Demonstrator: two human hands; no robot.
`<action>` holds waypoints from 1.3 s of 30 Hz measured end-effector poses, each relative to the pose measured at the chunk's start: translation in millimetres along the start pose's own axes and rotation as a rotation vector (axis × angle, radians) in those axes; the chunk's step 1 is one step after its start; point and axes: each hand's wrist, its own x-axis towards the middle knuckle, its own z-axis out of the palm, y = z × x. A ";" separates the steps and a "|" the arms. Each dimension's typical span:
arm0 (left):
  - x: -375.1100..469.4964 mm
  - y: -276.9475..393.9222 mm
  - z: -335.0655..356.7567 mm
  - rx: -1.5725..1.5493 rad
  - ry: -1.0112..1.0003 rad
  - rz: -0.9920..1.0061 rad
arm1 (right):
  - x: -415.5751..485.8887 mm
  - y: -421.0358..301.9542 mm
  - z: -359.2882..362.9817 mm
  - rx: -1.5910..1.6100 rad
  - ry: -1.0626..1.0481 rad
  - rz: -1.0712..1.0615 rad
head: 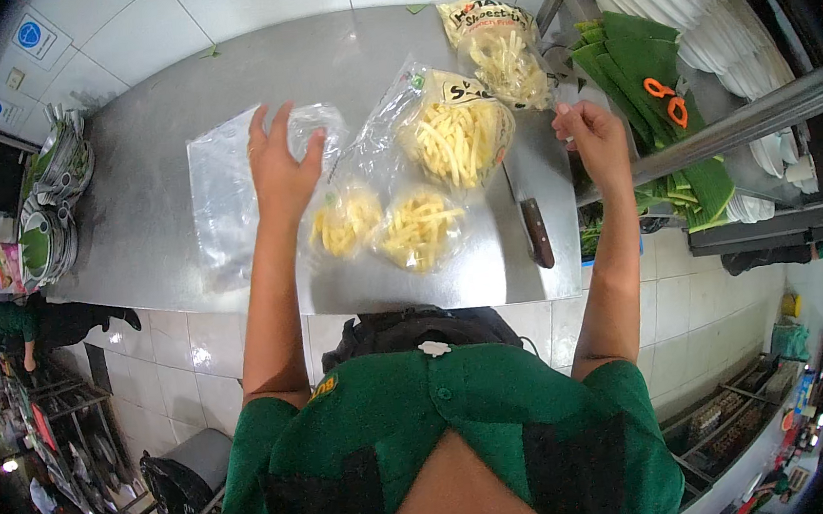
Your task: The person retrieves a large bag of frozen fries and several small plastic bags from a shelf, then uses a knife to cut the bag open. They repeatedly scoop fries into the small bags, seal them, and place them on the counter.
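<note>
My left hand [280, 162] has its fingers spread over flat clear plastic bags [219, 193]; I cannot tell whether it touches them. My right hand [594, 140] is off the table's right edge with thumb and fingers pinched together; whether thin plastic is between them is unclear. Between my hands lies an open French fries bag [456, 135] full of pale cut fries. Nearer me are two small clear bags of fries, the left one [346, 222] and the right one [420, 230]. A knife with a brown handle [538, 235] rests beside them.
Another printed fries bag [504, 58] lies at the back right of the steel table [152, 228]. Beyond the metal rail [730, 122] are banana leaves [631, 76], orange-handled scissors [676, 112] and stacked white plates [684, 13]. Stacked dishes [50, 237] stand far left. A person [21, 328] is at left.
</note>
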 end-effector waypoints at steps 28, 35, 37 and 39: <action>104.9 46.5 92.1 -0.968 -0.435 -0.245 | 279.1 5.0 64.7 0.698 -0.030 0.343; 110.7 78.6 121.3 -0.843 -0.537 -0.130 | 194.0 -160.0 36.4 0.835 -0.438 0.095; 116.2 94.9 121.5 -1.179 -0.512 -0.186 | 173.4 -192.4 35.1 0.918 -0.518 -0.038; 118.3 113.9 118.1 -1.705 -0.317 -0.245 | 157.8 -215.5 36.7 1.081 -0.452 -0.224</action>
